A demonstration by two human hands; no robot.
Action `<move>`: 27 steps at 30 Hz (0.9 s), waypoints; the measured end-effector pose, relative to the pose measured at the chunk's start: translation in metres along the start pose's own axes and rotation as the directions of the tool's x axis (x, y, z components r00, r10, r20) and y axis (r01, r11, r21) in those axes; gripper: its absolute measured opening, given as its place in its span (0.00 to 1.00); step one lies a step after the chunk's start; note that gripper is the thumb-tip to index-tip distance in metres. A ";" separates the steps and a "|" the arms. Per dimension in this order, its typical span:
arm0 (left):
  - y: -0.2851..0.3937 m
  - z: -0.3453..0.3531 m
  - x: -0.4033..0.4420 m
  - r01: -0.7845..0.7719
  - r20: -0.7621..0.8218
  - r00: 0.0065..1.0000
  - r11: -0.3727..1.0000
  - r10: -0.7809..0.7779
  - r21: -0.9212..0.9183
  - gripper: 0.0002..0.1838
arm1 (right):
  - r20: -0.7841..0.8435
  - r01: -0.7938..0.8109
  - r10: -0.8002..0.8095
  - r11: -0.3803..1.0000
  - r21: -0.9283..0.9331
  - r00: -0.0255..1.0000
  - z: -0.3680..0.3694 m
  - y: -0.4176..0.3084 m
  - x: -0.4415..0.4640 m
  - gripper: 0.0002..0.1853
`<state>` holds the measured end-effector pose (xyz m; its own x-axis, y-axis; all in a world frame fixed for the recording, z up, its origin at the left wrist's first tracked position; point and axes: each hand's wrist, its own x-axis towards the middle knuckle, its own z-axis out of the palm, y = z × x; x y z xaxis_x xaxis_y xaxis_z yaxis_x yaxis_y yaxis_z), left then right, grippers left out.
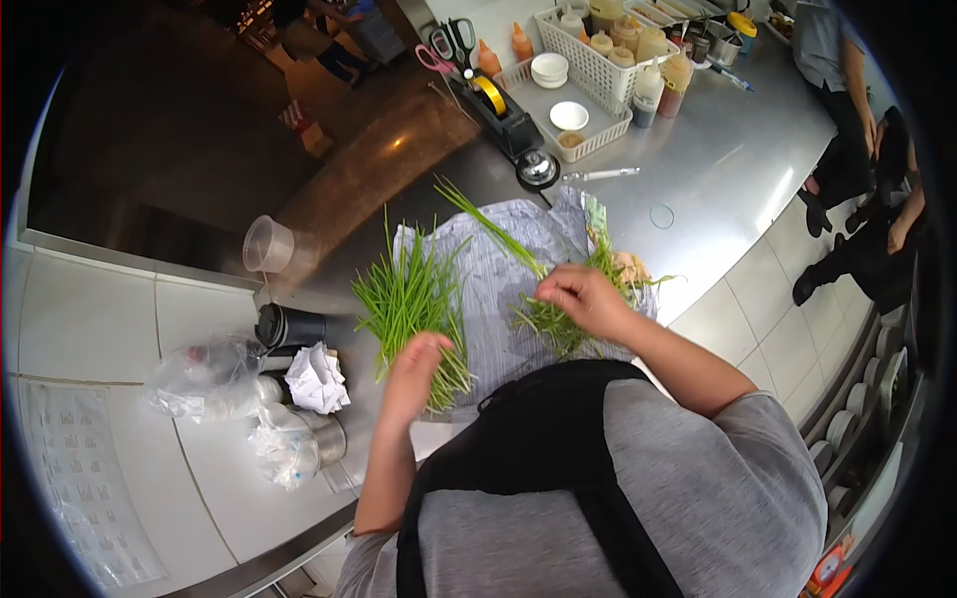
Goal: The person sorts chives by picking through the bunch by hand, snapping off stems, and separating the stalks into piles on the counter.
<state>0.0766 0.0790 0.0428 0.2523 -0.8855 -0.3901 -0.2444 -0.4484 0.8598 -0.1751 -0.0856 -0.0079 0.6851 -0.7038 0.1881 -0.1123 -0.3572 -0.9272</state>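
Observation:
My right hand (pixel 583 299) is closed in a pinch around the lower ends of a few long green chives (pixel 493 227), which point up and left. Beneath it lies a loose heap of greens and trimmings (pixel 568 332). My left hand (pixel 411 371) hovers over or touches the near end of a large bundle of chives (pixel 404 299). Its fingers are drawn together and slightly blurred; whatever they may hold is too small to make out. Both heaps lie on a crumpled grey plastic sheet (pixel 488 289).
Squeeze bottles (pixel 648 95) and white baskets (pixel 588 149) stand at the back with a tape dispenser (pixel 498 110) and call bell (pixel 538 169). A pen (pixel 601 173) lies nearby. Crumpled paper (pixel 316 379), cups and a clear container (pixel 269 245) are left. Other people sit at right.

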 end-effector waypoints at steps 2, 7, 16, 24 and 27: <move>-0.006 -0.018 0.008 -0.042 -0.234 0.969 0.990 0.073 0.133 0.13 | 0.057 0.014 0.001 0.966 -0.260 0.998 -0.006 0.011 0.000 0.09; -0.037 -0.046 0.036 -0.036 -0.457 0.832 0.851 0.316 0.524 0.18 | 0.092 0.110 -0.064 0.716 -0.690 0.994 0.004 0.027 0.007 0.14; -0.048 -0.035 0.040 -0.052 -0.385 0.850 0.785 0.359 0.618 0.16 | -0.041 -0.107 0.121 0.618 -0.778 0.992 0.044 0.084 0.067 0.07; -0.051 -0.054 0.030 -0.155 -0.507 0.828 0.967 0.239 0.203 0.08 | -0.151 -0.187 0.131 0.865 -0.466 0.980 0.016 0.066 0.061 0.09; -0.055 -0.050 0.036 -0.197 -0.647 0.725 0.971 0.237 0.135 0.09 | -0.177 -0.162 0.127 0.966 -0.201 0.976 0.009 0.072 0.052 0.08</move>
<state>0.1460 0.0780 -0.0019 0.7308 -0.6693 0.1343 -0.4134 -0.2773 0.8673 -0.1411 -0.1430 -0.0679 0.5271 -0.8409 0.1227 -0.3645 -0.3541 -0.8612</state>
